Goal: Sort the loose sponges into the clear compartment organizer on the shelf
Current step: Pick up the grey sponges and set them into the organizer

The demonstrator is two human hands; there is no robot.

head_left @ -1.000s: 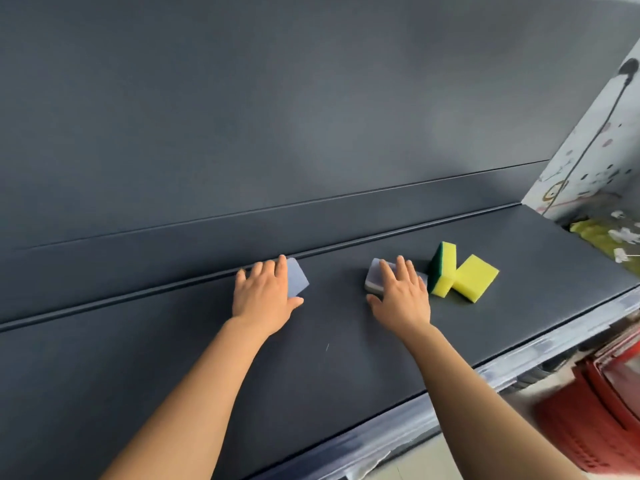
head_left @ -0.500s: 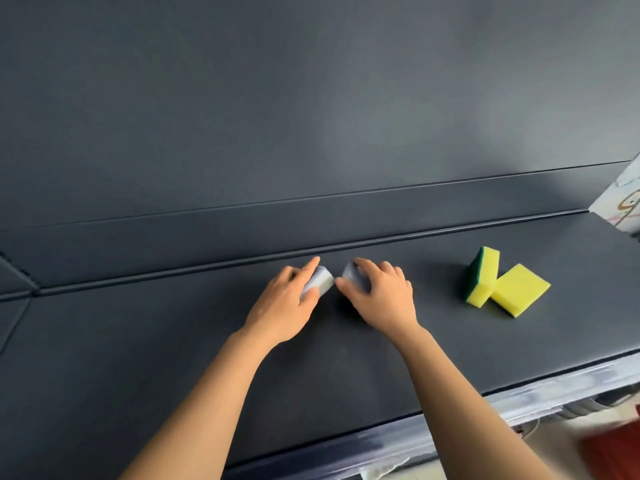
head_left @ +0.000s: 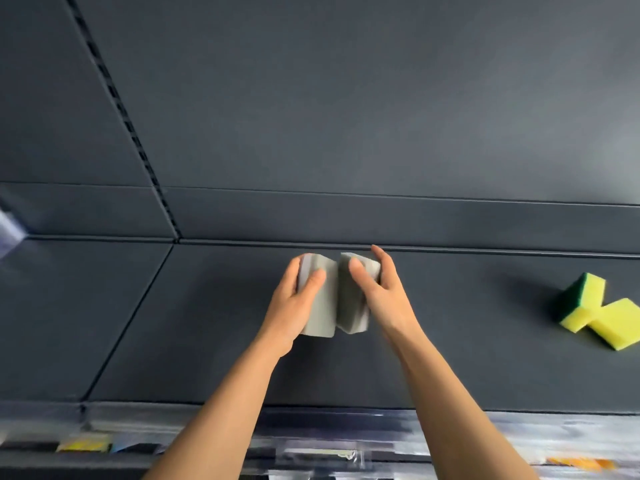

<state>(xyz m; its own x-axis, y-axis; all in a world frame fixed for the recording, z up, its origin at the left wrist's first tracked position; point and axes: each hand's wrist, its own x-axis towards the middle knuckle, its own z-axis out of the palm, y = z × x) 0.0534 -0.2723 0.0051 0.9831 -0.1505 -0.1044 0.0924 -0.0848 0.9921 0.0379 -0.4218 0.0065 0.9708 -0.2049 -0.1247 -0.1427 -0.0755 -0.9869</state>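
The left hand grips the left grey sponge and the right hand grips the right grey sponge; both sponges stand on a narrow side over the dark shelf, and their flat faces are touching or almost touching along the middle; whether their lower ends rest on the shelf I cannot tell. On each hand the thumb lies on the near face and the other fingers curl round the far side, so each sponge is pinched between thumb and fingers; the fingers are close together, not spread. I judge that the sponges are held this way to make one block of two, because a pair pressed together is easier to carry and can go into one compartment in one movement; the same colour also suggests that they belong together. The yellow sponges, with a green layer, lie on the shelf well apart to the right, one on its edge and touching the flat one; they are not sorted yet. The organizer I cannot identify with certainty; a pale blurred thing at the far left edge may be part of it.
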